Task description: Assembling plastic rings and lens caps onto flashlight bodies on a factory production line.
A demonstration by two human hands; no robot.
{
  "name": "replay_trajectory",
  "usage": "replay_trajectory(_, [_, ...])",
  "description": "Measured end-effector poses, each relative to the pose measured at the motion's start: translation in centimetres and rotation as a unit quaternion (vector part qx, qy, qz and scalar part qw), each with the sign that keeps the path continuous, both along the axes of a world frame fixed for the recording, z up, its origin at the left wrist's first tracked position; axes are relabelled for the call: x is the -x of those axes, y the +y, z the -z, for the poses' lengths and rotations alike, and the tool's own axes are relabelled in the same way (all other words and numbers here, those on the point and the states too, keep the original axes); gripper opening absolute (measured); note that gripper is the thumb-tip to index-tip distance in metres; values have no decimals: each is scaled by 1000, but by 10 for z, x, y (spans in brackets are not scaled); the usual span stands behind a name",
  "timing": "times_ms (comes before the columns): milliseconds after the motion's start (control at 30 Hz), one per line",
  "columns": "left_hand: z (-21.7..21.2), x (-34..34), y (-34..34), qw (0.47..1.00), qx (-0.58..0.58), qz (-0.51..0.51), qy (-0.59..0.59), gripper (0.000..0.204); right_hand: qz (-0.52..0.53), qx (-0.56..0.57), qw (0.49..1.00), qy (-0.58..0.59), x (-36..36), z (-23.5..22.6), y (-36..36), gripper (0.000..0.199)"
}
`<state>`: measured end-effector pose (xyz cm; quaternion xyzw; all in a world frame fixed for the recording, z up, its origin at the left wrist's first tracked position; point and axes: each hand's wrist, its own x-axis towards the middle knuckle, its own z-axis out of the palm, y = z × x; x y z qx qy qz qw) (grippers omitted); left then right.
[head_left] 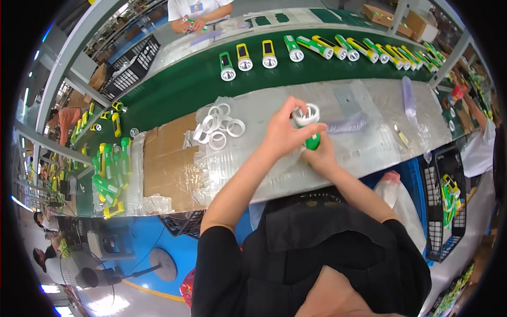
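While the left edge of the counter (pixel 174 158) carries a stack of green and yellow flashlights (pixel 108 174), loose white rings (pixel 219 127) lie on clear plastic just left of the hands. Left hand (pixel 285 132) is curled shut, fingertips pinching the white ring at the head of the green flashlight (pixel 311 138). Right hand (pixel 319 156) sits just below it, closed round the green body. Flashlight stands nearly upright between both hands, long axis running away from the person, head on top; left hand is nearer the head. White reflector head, green handle mostly hidden. Beyond, a green belt (pixel 185 87) carries a row of finished flashlights (pixel 338 50).
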<state>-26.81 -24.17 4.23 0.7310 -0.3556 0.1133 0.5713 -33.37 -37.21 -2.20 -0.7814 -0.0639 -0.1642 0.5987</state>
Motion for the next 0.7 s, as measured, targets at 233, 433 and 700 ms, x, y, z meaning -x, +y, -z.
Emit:
replay_trajectory(233, [-58, 64, 9, 850, 231, 473, 30, 42, -643, -71, 722, 244, 11, 38, -35, 56])
replay_trajectory(433, [-52, 4, 54, 965, 106, 131, -202, 57, -400, 144, 905, -6, -96, -70, -38, 67])
replay_trajectory(700, [8, -58, 223, 932, -173, -307, -88, 53, -97, 562, 767, -294, -301, -84, -13, 44])
